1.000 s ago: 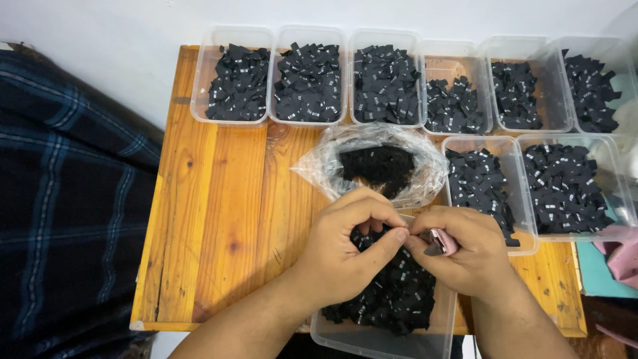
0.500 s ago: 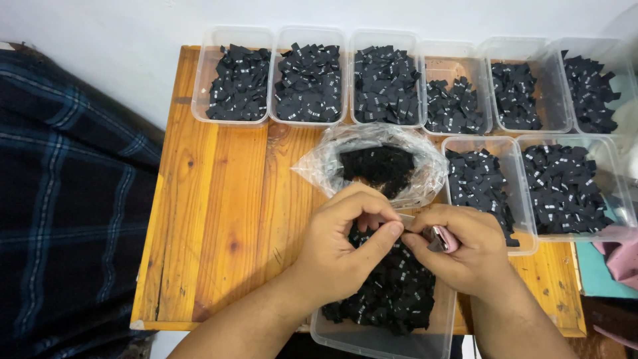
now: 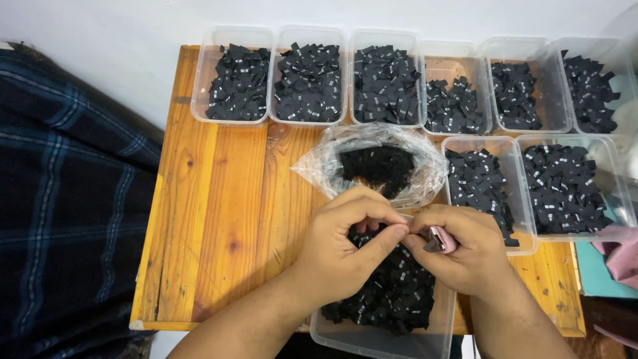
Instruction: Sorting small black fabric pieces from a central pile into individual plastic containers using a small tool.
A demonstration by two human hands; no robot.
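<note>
I see my left hand (image 3: 345, 242) pinching a black label over the near tub (image 3: 385, 336), still heaped; right hand (image 3: 465, 249) closed round a pink tool (image 3: 440, 239). Eight far tubs part-filled.

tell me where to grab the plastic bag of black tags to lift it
Probably grip the plastic bag by its crumpled open rim at the left corner, coming from the bare table side. Tubs crowd its back and right, and both hands block the front.

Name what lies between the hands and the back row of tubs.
In the head view, an open clear plastic bag of small black tags lies between the hands and the back row of tubs.
</note>
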